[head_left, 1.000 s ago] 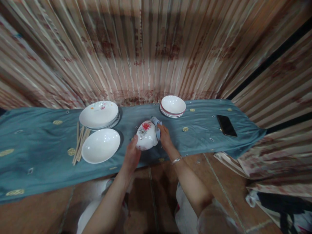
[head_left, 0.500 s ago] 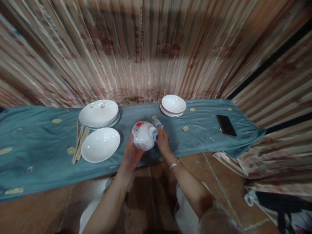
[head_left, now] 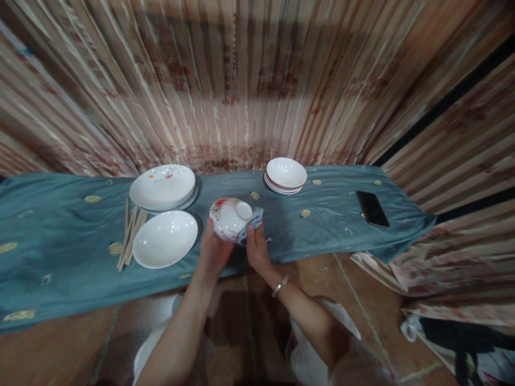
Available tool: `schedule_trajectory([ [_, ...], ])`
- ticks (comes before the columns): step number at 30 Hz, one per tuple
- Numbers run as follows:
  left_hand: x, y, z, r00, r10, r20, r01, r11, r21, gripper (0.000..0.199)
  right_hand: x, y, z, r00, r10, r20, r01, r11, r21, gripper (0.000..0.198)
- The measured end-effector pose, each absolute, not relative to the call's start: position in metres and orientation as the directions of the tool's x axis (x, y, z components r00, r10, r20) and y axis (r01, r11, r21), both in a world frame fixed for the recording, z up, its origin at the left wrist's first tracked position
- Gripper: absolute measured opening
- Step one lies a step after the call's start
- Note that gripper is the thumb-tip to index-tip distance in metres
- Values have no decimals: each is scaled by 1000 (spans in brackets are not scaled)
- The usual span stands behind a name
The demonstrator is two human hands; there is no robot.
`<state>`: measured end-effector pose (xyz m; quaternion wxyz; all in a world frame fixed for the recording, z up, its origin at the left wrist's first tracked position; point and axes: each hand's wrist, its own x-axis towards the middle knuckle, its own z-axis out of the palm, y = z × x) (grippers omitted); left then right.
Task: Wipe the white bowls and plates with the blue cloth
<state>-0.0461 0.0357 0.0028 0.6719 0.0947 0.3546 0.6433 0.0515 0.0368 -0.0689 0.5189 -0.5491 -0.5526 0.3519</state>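
My left hand grips the rim side of a white bowl decorated with red flowers. The bowl is tipped so that its foot ring faces up and to the right, and its inside is hidden. In my right hand is a bluish cloth, pressed against the bowl's lower right side. A silver bracelet circles my right wrist. Both hands are held over the front edge of the cloth-covered table.
To the left lie a stack of white plates, a single shallow white dish and several chopsticks. A stack of small bowls stands at the back, right of centre. Farther right rests a black phone. A pleated curtain hangs behind the table.
The bowl has moved slightly left and turned, so its foot ring now shows more toward me. My right hand with the cloth has slid down and left along the bowl.
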Motion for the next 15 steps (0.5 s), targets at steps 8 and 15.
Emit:
schedule_trajectory([
  [8,-49,41,5,-140,932,-336,-822,79,563,46,48,19,-70,-33,953,303,412,289,-864,63],
  [15,-48,42,3,-192,939,-287,-795,23,606,42,65,25,-72,-153,932,327,591,352,-726,61],
])
